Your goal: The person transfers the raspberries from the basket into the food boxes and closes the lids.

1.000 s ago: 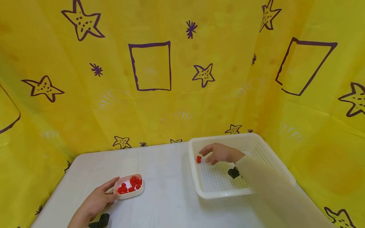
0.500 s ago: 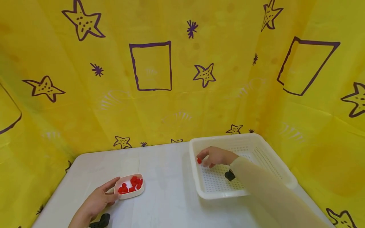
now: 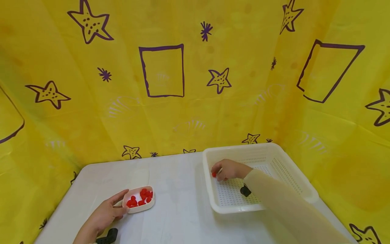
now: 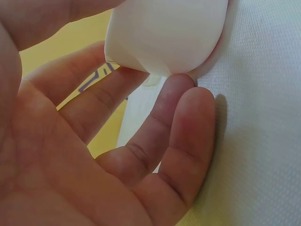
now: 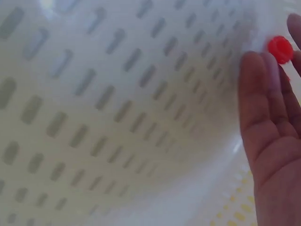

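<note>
My left hand [image 3: 105, 213] grips the left end of a small white box [image 3: 138, 210], thumb and fingers about its wall. Inside the box lie several small red pieces [image 3: 141, 202]. In the left wrist view the box's smooth side [image 4: 164, 37] touches the fingers, and two curled fingers rest low beside the tablecloth. My right hand [image 3: 231, 169] is inside a white perforated basket [image 3: 231, 210], near its left wall. Its fingertips pinch a small, round, ridged red piece [image 5: 281, 49], seen also in the head view. Another bit of red behind the fingers is mostly hidden.
The basket stands on the right of the white table [image 3: 170, 217], the box on the left. A pale flat square [image 3: 140, 177] lies behind the box. A yellow patterned curtain [image 3: 195, 112] encloses the back and sides.
My right hand has come down onto the red pieces at the basket's left side, and its fingers have closed on one. The left hand and the box have stayed put.
</note>
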`<action>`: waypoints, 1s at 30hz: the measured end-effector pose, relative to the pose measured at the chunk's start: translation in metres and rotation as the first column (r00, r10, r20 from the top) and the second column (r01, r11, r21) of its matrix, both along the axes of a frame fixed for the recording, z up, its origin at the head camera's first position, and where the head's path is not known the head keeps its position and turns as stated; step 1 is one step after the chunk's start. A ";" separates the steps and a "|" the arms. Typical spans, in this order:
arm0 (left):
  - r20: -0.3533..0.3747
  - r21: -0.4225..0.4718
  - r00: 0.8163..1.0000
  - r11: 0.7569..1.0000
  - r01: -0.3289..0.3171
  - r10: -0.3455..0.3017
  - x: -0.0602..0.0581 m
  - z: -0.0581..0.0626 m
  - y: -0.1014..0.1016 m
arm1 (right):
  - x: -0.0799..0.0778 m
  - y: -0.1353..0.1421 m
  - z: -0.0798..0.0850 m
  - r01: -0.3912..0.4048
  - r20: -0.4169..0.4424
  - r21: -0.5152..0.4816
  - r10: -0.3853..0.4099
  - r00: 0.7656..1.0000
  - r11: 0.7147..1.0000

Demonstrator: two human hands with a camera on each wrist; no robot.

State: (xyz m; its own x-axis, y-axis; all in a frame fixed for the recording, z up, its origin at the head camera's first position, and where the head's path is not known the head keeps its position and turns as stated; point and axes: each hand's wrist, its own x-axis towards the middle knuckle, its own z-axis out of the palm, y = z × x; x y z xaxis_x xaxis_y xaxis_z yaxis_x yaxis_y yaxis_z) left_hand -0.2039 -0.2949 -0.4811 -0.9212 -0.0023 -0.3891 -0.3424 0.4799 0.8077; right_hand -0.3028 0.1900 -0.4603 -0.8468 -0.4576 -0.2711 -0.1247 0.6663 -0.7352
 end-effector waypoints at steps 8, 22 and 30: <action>-0.001 0.003 1.000 1.000 -0.001 0.001 0.001 0.000 0.000 | -0.006 -0.005 -0.018 0.003 -0.157 0.043 0.004 0.988 0.999; 0.004 -0.003 1.000 1.000 -0.005 0.005 0.002 0.003 0.001 | -0.011 -0.008 -0.016 -0.051 -0.283 0.172 0.099 0.954 0.984; 0.006 -0.024 1.000 1.000 0.013 -0.013 -0.001 0.001 0.002 | -0.009 -0.007 0.029 -0.089 -0.143 0.005 0.089 0.986 0.996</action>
